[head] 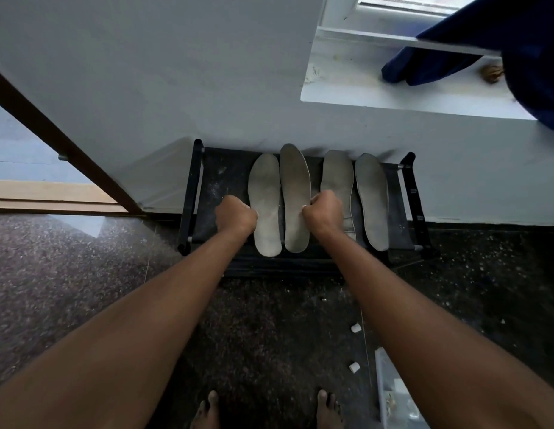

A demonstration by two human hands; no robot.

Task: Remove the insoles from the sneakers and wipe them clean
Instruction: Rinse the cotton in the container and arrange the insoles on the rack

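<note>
Black rack (191, 193) mid-frame: left hand (235, 216), right hand (323, 213) curled at edges of insoles (295, 181), pinch unclear. Likely light, floppy; grip heel.

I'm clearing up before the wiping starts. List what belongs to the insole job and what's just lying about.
Job in hand:
leftmost insole, second insole, third insole and rightmost insole, all lying on the black rack
left hand, curled at the leftmost insole's edge
right hand, curled at the second insole's edge

Lying about:
blue fabric
white scraps
clear box
</note>
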